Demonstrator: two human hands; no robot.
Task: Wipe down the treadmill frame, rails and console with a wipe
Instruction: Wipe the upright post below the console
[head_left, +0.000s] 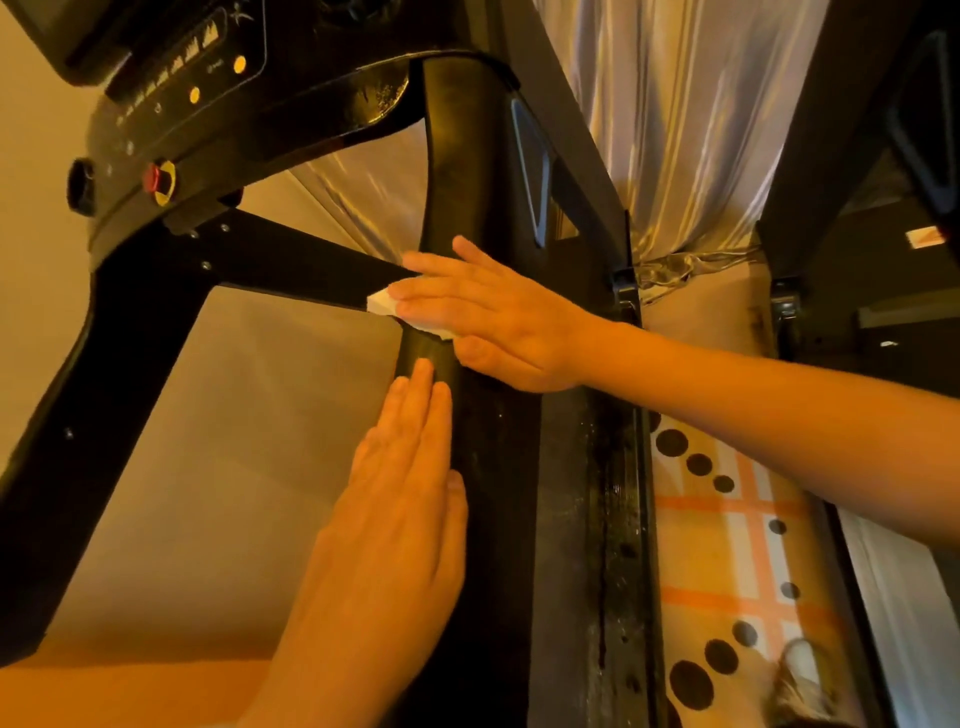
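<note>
A thick black treadmill handrail (467, 171) runs down the middle of the view from the console (171, 88) at the upper left. My right hand (488, 317) lies flat across the rail with straight fingers, pressing a folded white wipe (387, 304) against it; only the wipe's left edge and lower rim show under the fingers. Just below, my left hand (400, 499) rests flat along the rail's left side, fingers straight and pointing up, holding nothing.
A red and yellow safety key knob (161, 179) sits on the console's lower edge. A black frame strut (291, 260) meets the rail at the left. Silvery curtain (685, 119) hangs behind; a dotted, orange-striped mat (727, 545) lies at the right.
</note>
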